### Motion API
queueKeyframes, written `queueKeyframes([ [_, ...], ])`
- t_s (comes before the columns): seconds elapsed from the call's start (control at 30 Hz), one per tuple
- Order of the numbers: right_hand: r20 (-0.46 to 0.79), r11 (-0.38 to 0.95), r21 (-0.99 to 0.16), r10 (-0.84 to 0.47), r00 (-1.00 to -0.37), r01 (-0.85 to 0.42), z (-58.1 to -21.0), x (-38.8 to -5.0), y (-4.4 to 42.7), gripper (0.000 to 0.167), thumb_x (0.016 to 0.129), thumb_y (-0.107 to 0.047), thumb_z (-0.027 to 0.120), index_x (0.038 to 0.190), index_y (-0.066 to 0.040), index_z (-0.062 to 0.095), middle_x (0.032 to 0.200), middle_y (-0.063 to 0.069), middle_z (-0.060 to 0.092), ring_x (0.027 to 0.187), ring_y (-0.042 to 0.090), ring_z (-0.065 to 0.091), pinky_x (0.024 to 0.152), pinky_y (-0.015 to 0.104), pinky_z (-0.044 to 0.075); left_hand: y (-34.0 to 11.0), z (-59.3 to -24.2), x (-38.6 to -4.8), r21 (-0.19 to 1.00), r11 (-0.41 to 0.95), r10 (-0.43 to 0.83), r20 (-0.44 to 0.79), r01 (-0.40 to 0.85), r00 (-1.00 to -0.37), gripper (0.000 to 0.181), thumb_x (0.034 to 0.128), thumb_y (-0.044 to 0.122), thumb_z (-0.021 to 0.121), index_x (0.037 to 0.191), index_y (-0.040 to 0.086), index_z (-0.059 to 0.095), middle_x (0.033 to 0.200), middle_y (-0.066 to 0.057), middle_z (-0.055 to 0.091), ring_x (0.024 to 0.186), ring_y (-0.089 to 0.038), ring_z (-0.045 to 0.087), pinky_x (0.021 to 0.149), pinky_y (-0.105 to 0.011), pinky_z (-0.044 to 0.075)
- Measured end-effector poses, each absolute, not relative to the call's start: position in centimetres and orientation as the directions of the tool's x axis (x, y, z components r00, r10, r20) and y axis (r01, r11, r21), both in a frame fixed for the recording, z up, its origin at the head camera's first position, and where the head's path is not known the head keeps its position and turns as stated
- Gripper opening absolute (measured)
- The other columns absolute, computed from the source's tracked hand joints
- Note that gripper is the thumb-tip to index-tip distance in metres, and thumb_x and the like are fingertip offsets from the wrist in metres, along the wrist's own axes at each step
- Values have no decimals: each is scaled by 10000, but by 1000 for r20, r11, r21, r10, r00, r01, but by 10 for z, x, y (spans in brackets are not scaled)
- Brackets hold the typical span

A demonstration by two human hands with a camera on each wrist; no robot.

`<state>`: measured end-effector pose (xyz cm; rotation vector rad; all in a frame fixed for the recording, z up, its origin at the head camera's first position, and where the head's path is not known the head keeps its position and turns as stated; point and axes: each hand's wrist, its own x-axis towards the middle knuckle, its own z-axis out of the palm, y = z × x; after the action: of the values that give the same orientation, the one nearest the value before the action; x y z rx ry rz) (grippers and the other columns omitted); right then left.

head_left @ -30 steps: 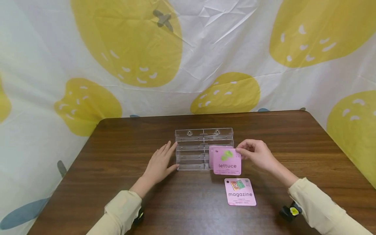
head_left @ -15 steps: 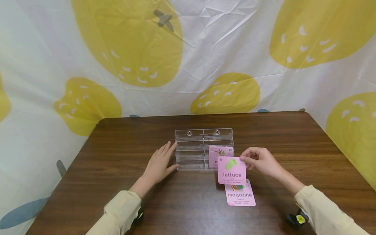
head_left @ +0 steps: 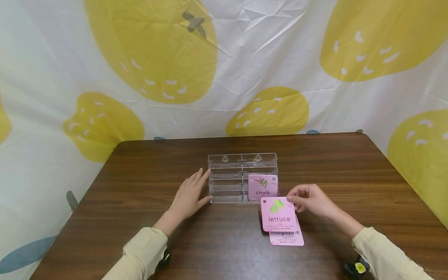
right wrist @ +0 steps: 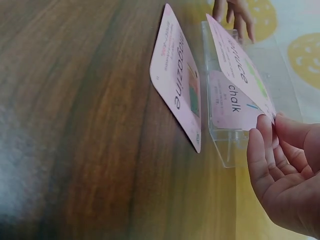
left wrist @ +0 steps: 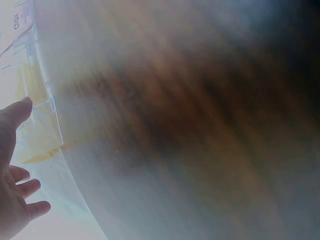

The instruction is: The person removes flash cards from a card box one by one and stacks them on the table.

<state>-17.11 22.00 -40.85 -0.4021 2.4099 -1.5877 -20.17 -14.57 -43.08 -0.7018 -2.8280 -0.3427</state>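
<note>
The right hand (head_left: 311,199) pinches the upper right corner of the pink lettuce card (head_left: 279,214), which hangs over part of the magazine card (head_left: 287,238) on the table. In the right wrist view a gap shows between the lettuce card (right wrist: 241,62) and the magazine card (right wrist: 179,82). A clear tiered rack (head_left: 225,177) holds a pink chalk card (head_left: 262,188) at its lower right. The left hand (head_left: 189,197), fingers spread, touches the rack's left side. In the left wrist view the left hand (left wrist: 14,175) shows beside the rack.
The brown wooden table (head_left: 217,249) ends at a far edge behind the rack. Beyond it hangs a white cloth (head_left: 196,120) with yellow fruit shapes. A black band sits at each wrist.
The right hand has drawn the lettuce card down and slightly right, away from the rack. The chalk card now shows in full, while the magazine card is partly covered. The left hand has stayed still.
</note>
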Motion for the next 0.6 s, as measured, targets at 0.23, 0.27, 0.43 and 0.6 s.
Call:
queueKeyframes([
  [0.23, -92, 360, -931, -375, -923, -54, -413, -168, 222, 204, 864, -15, 570, 920, 181, 582, 723, 91, 605, 566, 90, 551, 528, 290, 529, -146, -431, -202, 179, 860, 431, 246, 477, -868, 784, 822, 351, 654, 1447, 138, 233, 1434, -200, 297, 1275, -341, 348, 1012, -520, 300],
  [0.27, -102, 366, -930, -373, -922, -45, -413, -167, 222, 205, 864, -21, 573, 921, 176, 585, 721, 84, 603, 570, 90, 550, 531, 285, 528, -146, -431, -202, 178, 861, 431, 243, 476, -869, 783, 823, 353, 652, 1447, 137, 231, 1435, -200, 294, 1276, -341, 346, 1013, -520, 299],
  [0.43, -147, 393, -919, -355, -923, -5, -416, -164, 225, 220, 862, -58, 592, 933, 151, 601, 721, 65, 596, 587, 103, 553, 544, 271, 526, -146, -431, -202, 178, 859, 434, 243, 480, -868, 787, 822, 352, 653, 1448, 137, 228, 1437, -199, 291, 1275, -342, 348, 1014, -518, 299],
  [0.6, -164, 408, -913, -348, -923, 9, -421, -162, 229, 230, 861, -84, 602, 938, 133, 612, 753, 85, 614, 596, 124, 562, 550, 279, 529, -146, -431, -202, 178, 858, 434, 246, 481, -866, 786, 820, 358, 653, 1447, 136, 234, 1438, -198, 291, 1274, -343, 350, 1013, -517, 301],
])
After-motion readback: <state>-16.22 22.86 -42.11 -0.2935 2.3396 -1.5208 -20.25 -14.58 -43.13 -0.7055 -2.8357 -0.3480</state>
